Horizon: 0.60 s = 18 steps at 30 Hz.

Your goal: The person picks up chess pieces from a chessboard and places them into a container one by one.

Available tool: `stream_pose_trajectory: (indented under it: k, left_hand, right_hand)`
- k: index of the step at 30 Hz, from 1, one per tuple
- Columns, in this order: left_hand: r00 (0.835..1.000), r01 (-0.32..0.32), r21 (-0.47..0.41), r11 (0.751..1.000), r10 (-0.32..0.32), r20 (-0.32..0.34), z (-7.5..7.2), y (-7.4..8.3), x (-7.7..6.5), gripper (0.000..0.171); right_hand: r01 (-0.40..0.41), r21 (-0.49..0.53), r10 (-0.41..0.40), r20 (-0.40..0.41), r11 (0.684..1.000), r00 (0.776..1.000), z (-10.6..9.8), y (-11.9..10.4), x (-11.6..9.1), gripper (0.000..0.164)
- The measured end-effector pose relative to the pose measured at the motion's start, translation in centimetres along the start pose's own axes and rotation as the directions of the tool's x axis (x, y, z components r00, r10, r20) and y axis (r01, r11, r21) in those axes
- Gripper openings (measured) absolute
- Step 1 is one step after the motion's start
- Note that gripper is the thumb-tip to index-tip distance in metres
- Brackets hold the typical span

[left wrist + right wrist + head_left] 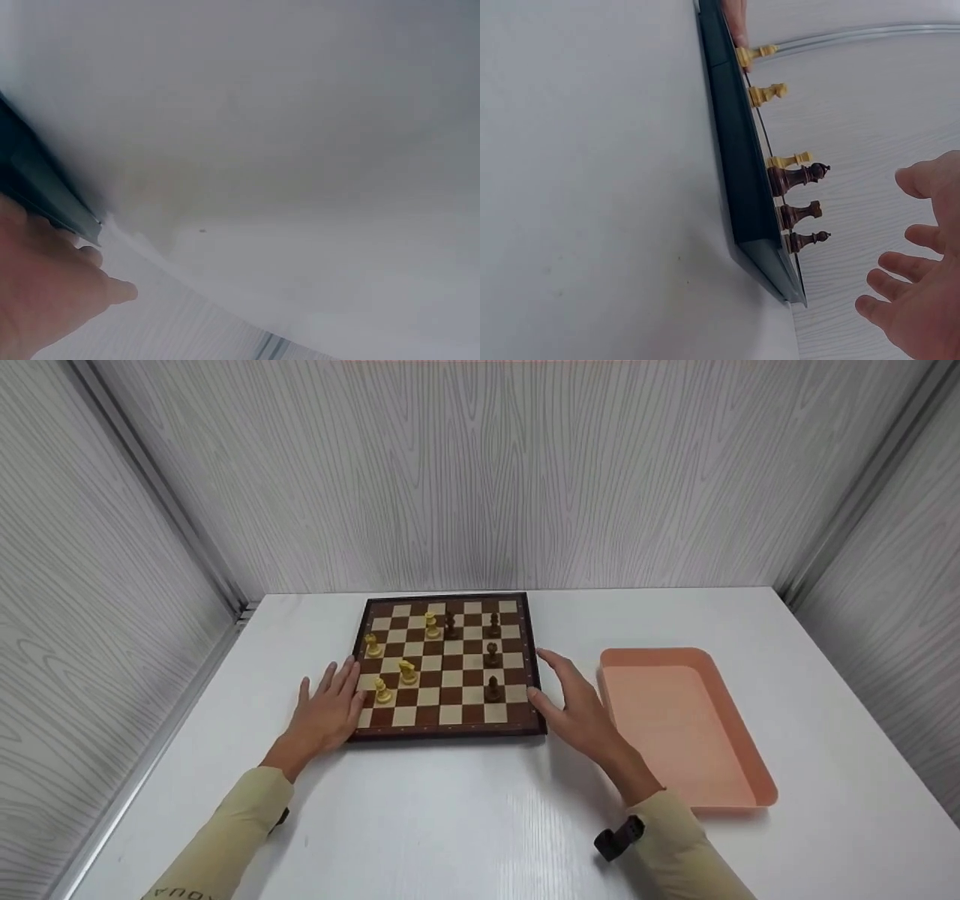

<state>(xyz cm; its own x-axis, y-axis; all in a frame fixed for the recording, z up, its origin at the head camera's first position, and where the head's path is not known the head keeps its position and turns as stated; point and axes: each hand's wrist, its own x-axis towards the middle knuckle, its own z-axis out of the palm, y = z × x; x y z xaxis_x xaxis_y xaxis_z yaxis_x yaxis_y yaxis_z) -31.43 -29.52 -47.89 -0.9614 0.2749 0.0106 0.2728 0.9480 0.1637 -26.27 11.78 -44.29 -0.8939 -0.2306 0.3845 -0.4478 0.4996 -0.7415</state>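
A chessboard (459, 675) of brown and cream squares with a dark frame lies on the white table. Cream chess pieces, among them a knight (407, 672), stand toward its left; dark pieces, such as the one near the front right (492, 688), stand mostly toward its right. My left hand (330, 712) rests along the board's left edge with fingers extended, also seen at the edge in the left wrist view. At the right edge, my right hand (577, 709) has thumb and fingers spread, holding nothing. In the right wrist view, that hand (922, 270) appears apart from the board's dark side (739, 142).
A pink rectangular tray (750, 742) sits on the white table (450, 825) to the right of my right hand. Pale wood-grained panels (480, 480) rise behind the table and on both sides.
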Motion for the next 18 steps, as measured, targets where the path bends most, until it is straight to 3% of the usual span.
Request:
stream_pose_trajectory:
  k: [6,18]
  left_hand:
    - [1.0,-0.011,-0.01,1.0,0.011,0.001,-0.6,0.3,-0.4,0.063]
    - [1.0,-0.027,0.038,0.999,0.027,-0.01,-0.2,1.6,-2.3,0.062]
  right_hand:
    - [-0.017,0.011,0.016,0.021,1.0,1.0,0.4,-0.9,0.7,0.062]
    - [-0.003,0.019,0.002,0.048,1.0,0.999,1.7,-0.9,0.4,0.063]
